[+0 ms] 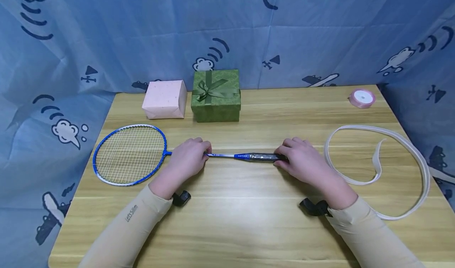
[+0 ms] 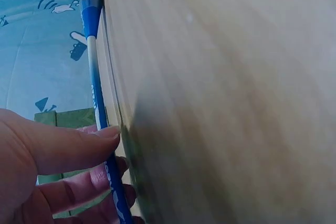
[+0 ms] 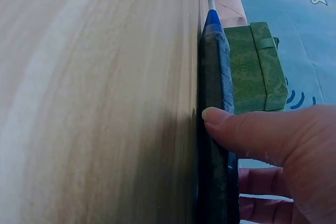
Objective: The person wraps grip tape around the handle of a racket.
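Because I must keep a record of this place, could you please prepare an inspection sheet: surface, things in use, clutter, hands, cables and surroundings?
Surface: wood-grain table, light reflecting on it.
Things in use: blue badminton racket lengthwise across the table, its strung head toward the left.
Clutter: pink box and green box with a bow at the back; ribbon spool at the back right; white strap loosely looped at right.
Left hand: pinches the shaft.
Right hand: grips the black handle near its end.
Cables: nothing seen.
Surroundings: blue patterned cloth behind and at both sides.
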Demonstrator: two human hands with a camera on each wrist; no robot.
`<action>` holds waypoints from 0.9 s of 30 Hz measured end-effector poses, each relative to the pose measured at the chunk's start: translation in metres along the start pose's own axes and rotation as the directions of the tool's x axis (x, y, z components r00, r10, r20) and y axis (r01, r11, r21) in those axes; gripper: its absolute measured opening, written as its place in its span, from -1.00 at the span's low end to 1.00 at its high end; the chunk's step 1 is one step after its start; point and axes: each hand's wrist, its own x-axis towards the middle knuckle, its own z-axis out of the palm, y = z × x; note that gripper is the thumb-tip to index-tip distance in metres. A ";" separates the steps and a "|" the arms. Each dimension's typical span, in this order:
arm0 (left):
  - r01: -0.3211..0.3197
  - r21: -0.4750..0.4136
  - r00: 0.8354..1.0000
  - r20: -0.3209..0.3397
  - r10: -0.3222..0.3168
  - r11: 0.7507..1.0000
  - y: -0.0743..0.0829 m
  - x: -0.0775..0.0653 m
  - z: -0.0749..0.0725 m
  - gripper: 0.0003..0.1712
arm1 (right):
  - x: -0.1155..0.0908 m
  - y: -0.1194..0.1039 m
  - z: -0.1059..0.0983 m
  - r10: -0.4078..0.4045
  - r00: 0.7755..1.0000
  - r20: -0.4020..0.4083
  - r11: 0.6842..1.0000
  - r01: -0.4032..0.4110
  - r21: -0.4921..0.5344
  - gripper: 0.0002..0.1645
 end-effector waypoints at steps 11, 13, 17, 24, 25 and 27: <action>-0.030 -0.032 0.999 -0.021 0.029 0.999 0.002 -0.003 -0.015 -0.95 | -0.001 0.001 -0.007 -0.002 0.999 -0.047 0.999 0.004 0.049 -0.71; -0.034 -0.041 0.998 -0.048 0.032 0.999 0.004 -0.005 -0.020 -0.95 | -0.002 0.001 -0.011 -0.008 0.997 -0.074 0.999 0.012 0.052 -0.71; -0.047 -0.056 0.993 -0.109 0.041 0.997 0.007 -0.010 -0.028 -0.93 | -0.003 0.001 -0.019 -0.026 0.990 -0.139 0.998 0.034 0.057 -0.72; -0.088 -0.080 0.978 -0.197 0.070 0.993 0.014 -0.018 -0.042 -0.85 | -0.005 -0.002 -0.033 -0.065 0.971 -0.230 0.995 0.080 0.057 -0.67; -0.092 -0.079 0.975 -0.209 0.073 0.993 0.015 -0.019 -0.043 -0.85 | -0.005 -0.002 -0.035 -0.068 0.969 -0.239 0.995 0.083 0.055 -0.66; -0.095 -0.073 0.970 -0.231 0.076 0.993 0.016 -0.021 -0.046 -0.85 | -0.006 -0.004 -0.039 -0.067 0.965 -0.255 0.995 0.083 0.054 -0.65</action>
